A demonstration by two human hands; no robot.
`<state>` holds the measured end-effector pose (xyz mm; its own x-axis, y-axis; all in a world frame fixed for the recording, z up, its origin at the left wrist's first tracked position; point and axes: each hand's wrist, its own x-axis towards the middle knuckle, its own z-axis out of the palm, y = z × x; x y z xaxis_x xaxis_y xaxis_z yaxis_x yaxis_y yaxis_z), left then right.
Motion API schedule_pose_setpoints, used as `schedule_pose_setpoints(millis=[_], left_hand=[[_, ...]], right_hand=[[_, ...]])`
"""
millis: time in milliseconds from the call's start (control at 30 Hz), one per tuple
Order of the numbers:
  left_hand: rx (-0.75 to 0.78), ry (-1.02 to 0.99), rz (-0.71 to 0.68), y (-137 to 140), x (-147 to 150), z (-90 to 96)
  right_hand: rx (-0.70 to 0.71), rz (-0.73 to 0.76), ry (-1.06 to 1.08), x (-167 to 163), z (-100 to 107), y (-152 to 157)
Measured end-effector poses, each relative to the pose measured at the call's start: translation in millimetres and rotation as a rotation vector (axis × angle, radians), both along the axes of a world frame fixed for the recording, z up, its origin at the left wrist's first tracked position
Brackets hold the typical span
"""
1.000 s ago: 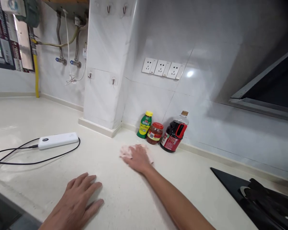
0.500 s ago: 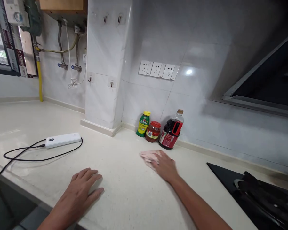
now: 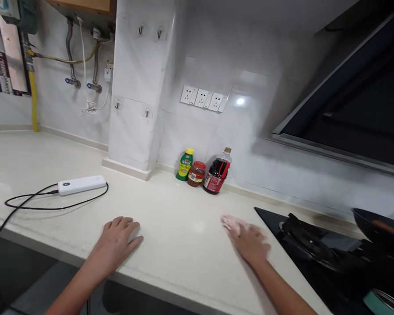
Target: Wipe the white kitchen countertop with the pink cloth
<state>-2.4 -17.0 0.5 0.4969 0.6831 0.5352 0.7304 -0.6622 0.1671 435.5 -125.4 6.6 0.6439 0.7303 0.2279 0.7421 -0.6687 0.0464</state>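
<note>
My right hand (image 3: 252,243) presses a pale pink cloth (image 3: 230,224) against the white countertop (image 3: 174,245), just left of the black gas stove. Both the hand and the cloth are blurred by motion, and the palm hides part of the cloth. My left hand (image 3: 117,239) lies flat near the counter's front edge, fingers a little spread and nothing in them. Against the wall stand a green bottle with a yellow cap (image 3: 185,165), a red-lidded jar (image 3: 196,174) and a large dark sauce bottle with a red handle (image 3: 217,171).
A white power bank (image 3: 82,185) with a looped black cable (image 3: 33,205) lies at the left. The gas stove (image 3: 302,245) fills the right, with a wok (image 3: 377,223) on it and a range hood (image 3: 351,109) above. A tiled pillar (image 3: 134,87) juts out behind.
My right hand has swept the cloth rightward, away from the bottles and closer to the stove. The camera view has turned right. My left hand stays resting on the counter.
</note>
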Motion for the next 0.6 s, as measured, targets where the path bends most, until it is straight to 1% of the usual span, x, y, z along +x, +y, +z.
schedule_pose_setpoints(millis=[67,167,233,267,333,400,467,533,600], left_hand=[[-0.003,0.009,0.002,1,0,-1.1],[-0.018,0.035,0.023,2,0,-1.4],[-0.012,0.045,0.043,1,0,-0.6],[-0.001,0.041,0.049,1,-1,0.0],[0.022,0.022,0.044,0,-2,1.1],[0.029,0.01,0.02,-1,-3,1.5],[0.009,0.022,-0.006,-1,-5,1.2],[-0.023,0.04,-0.02,-1,-7,1.0],[-0.046,0.05,-0.028,-1,-7,2.5]], right_hand=[[-0.01,0.091,0.06,-52,6,23],[-0.035,0.355,0.171,-141,17,43],[-0.053,0.566,0.222,-195,22,41],[-0.058,0.67,0.235,-217,24,37],[-0.061,0.837,0.234,-244,26,23],[-0.068,0.913,0.221,-245,27,9],[-0.068,0.891,0.216,-224,27,-5],[-0.052,0.798,0.201,-186,23,-21],[-0.024,0.64,0.163,-137,16,-42]])
